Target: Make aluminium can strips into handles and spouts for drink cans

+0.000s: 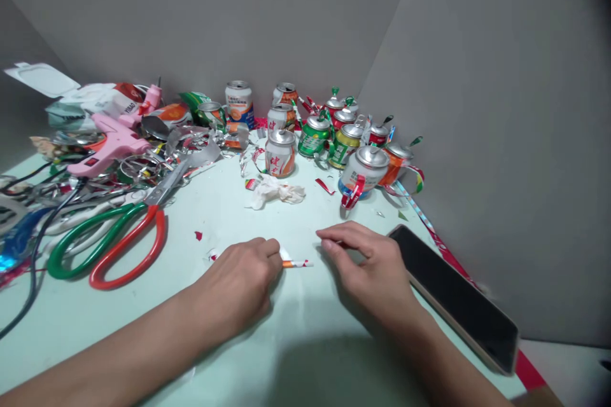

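Note:
My left hand [243, 280] rests low over the table with its fingers curled closed around a thin white-and-orange strip [296, 264]; the strip's free end points right and its other end is hidden. Just right of it, my right hand [370, 267] has thumb and forefinger brought together; whatever they pinch, if anything, is too small to name. Beyond both hands lies a crumpled white tissue [277, 193]. Behind the tissue stands a cut-down white drink can [280, 156] with a curled metal handle.
Several teapot-like cans [365, 172] stand at the back right. On the left lie scissors [131, 241] with green and red handles, a pink glue gun [109, 143], a dark cord [35, 261] and metal scraps [191, 140]. A phone [458, 299] lies along the right edge.

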Action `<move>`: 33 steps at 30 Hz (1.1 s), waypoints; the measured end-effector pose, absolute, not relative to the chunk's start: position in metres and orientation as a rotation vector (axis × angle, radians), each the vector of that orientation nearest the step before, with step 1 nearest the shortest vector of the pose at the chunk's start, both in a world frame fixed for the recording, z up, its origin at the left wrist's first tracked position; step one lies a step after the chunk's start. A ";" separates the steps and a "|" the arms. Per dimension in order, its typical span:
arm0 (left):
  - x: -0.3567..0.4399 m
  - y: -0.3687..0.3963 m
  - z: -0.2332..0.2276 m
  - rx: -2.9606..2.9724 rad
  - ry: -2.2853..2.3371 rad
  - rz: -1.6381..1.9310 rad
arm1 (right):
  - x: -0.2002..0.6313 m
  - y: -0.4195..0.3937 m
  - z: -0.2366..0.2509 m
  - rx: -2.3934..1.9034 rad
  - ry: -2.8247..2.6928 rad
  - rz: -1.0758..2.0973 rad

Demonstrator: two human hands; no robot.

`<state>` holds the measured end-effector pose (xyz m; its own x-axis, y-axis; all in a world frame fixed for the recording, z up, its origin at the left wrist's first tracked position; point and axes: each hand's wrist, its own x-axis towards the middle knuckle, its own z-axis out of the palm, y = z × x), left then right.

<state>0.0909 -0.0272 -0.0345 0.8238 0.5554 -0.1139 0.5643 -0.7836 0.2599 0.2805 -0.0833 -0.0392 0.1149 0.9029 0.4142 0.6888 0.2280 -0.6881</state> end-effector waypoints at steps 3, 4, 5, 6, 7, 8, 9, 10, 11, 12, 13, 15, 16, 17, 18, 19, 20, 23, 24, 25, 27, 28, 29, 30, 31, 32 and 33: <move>0.091 -0.028 -0.034 2.749 0.861 -0.055 | 0.279 -0.084 -0.043 -1.555 -1.769 0.307; 0.091 -0.029 -0.035 2.758 0.862 -0.056 | 0.279 -0.084 -0.044 -1.575 -1.794 0.308; 0.091 -0.029 -0.035 2.766 0.863 -0.054 | 0.279 -0.084 -0.044 -1.594 -1.811 0.307; 0.091 -0.029 -0.035 2.773 0.863 -0.050 | 0.278 -0.084 -0.044 -1.610 -1.825 0.306; 0.091 -0.029 -0.036 2.777 0.860 -0.047 | 0.277 -0.084 -0.044 -1.622 -1.839 0.306; 0.091 -0.029 -0.037 2.777 0.856 -0.047 | 0.276 -0.084 -0.044 -1.632 -1.861 0.312; 0.091 -0.029 -0.037 2.776 0.852 -0.044 | 0.275 -0.085 -0.044 -1.639 -1.886 0.320; 0.091 -0.029 -0.038 2.773 0.848 -0.038 | 0.273 -0.085 -0.044 -1.642 -1.920 0.331; 0.091 -0.029 -0.038 2.771 0.844 -0.029 | 0.272 -0.085 -0.045 -1.641 -1.953 0.337; 0.091 -0.029 -0.039 2.772 0.839 -0.021 | 0.270 -0.086 -0.046 -1.637 -1.980 0.337; 0.091 -0.030 -0.039 2.775 0.837 -0.016 | 0.268 -0.086 -0.047 -1.632 -2.000 0.332; 0.090 -0.030 -0.040 2.783 0.842 -0.012 | 0.265 -0.086 -0.050 -1.622 -2.017 0.312; 0.090 -0.030 -0.040 2.785 0.845 -0.011 | 0.264 -0.086 -0.052 -1.615 -2.017 0.297; 0.090 -0.030 -0.041 2.786 0.849 -0.005 | 0.263 -0.085 -0.054 -1.608 -2.013 0.279; 0.090 -0.030 -0.041 2.785 0.851 0.003 | 0.262 -0.085 -0.055 -1.600 -2.010 0.262; 0.089 -0.030 -0.041 2.783 0.850 0.011 | 0.262 -0.084 -0.056 -1.591 -2.008 0.241; 0.089 -0.030 -0.042 2.781 0.848 0.019 | 0.261 -0.084 -0.057 -1.582 -2.008 0.218; 0.089 -0.029 -0.041 2.774 0.845 0.036 | 0.259 -0.084 -0.058 -1.554 -2.050 0.170; 0.089 -0.029 -0.040 2.772 0.841 0.040 | 0.258 -0.084 -0.058 -1.550 -2.073 0.158; 0.089 -0.029 -0.040 2.770 0.835 0.044 | 0.257 -0.084 -0.059 -1.549 -2.099 0.143; 0.088 -0.029 -0.039 2.755 0.805 0.049 | 0.256 -0.085 -0.059 -1.539 -2.158 0.075; 0.088 -0.029 -0.038 2.745 0.792 0.051 | 0.255 -0.086 -0.060 -1.525 -2.190 0.019; 0.087 -0.029 -0.038 2.733 0.782 0.053 | 0.255 -0.086 -0.060 -1.504 -2.222 -0.045; 0.086 -0.029 -0.037 2.717 0.779 0.052 | 0.255 -0.087 -0.061 -1.479 -2.250 -0.106; 0.085 -0.028 -0.037 2.694 0.779 0.053 | 0.255 -0.088 -0.061 -1.460 -2.270 -0.158; 0.085 -0.027 -0.036 2.664 0.779 0.058 | 0.255 -0.088 -0.061 -1.452 -2.287 -0.188; 0.083 -0.025 -0.034 2.625 0.775 0.063 | 0.255 -0.089 -0.061 -1.454 -2.298 -0.201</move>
